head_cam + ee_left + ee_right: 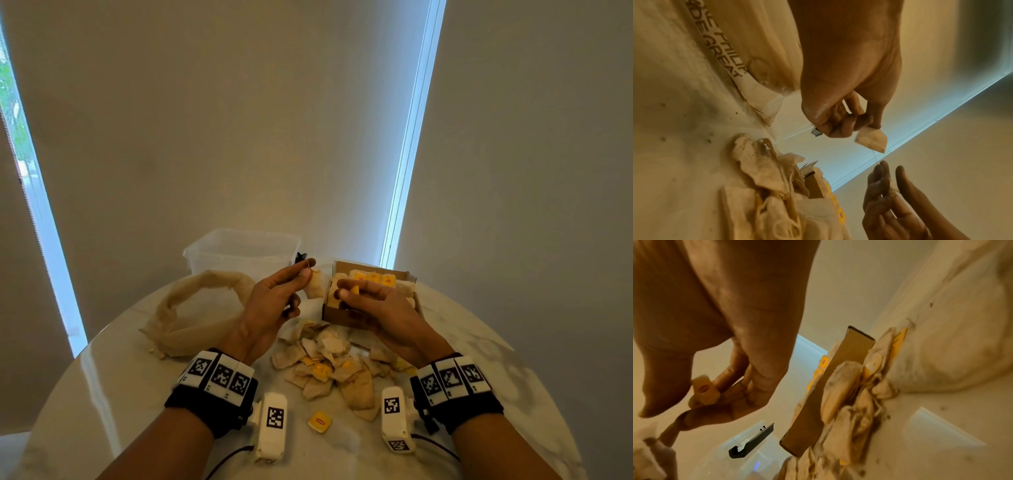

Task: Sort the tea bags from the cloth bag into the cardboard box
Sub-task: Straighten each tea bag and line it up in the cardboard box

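Note:
My left hand [306, 271] is raised over the table and pinches a tea bag [315, 285] by its top; the left wrist view shows the tea bag [871, 140] hanging from the fingertips [849, 128]. A thin string runs from it to my right hand [344, 290], which pinches the yellow tag [355, 291] just above the cardboard box [337, 317]. The box holds several tea bags with yellow tags standing in a row. A pile of tea bags [329, 363] lies in front of the box. The cloth bag [195, 308] lies open to the left.
A clear plastic container [239, 253] stands behind the cloth bag. One loose yellow tag [319, 421] lies near the front of the round white table [137, 394]. A dark clip [752, 441] sits by the container. Blinds close off the back.

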Tool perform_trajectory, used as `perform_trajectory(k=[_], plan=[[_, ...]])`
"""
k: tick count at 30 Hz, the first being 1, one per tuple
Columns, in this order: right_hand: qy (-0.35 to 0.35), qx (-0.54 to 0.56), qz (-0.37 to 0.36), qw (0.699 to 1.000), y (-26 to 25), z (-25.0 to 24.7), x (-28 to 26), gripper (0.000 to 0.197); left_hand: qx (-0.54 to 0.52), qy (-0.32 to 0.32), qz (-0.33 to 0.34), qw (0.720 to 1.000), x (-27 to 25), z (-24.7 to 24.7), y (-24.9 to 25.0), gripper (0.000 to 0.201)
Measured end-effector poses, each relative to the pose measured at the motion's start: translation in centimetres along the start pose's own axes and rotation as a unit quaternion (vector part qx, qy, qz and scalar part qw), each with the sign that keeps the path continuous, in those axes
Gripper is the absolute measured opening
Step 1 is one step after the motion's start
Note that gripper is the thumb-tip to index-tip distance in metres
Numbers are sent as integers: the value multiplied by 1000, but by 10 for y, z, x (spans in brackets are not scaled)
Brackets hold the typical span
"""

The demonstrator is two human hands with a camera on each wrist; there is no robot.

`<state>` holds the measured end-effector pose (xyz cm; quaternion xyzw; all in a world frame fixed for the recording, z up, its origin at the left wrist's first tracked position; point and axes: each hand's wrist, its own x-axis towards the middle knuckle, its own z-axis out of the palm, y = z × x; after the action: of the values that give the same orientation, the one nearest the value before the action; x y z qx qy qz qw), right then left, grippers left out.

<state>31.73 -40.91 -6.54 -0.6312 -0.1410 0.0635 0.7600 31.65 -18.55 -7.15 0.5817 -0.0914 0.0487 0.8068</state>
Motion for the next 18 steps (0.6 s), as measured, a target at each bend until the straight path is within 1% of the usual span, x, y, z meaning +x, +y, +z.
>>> perform_trajectory(k=[4, 7, 10, 14, 16, 18], plan=[[-36, -73, -27, 996, -4, 1, -5, 40, 1, 15, -2, 1000, 1, -3, 1, 25], [-23, -102, -47, 993, -11, 6, -11, 28, 2, 31, -9, 999, 2, -4, 2, 22], [-2, -144, -86, 986, -18, 12, -14, 19, 32, 23, -7, 999, 0, -3, 2, 21], [4, -220, -137, 966, -24, 15, -17, 14, 136, -20, -11, 990, -3, -2, 2, 22], [-17, -232, -163, 959, -27, 15, -20, 15, 188, -56, -36, 980, -5, -1, 4, 22], [-32, -233, -183, 955, -31, 13, -21, 17, 240, -98, -64, 964, -8, 2, 7, 21]])
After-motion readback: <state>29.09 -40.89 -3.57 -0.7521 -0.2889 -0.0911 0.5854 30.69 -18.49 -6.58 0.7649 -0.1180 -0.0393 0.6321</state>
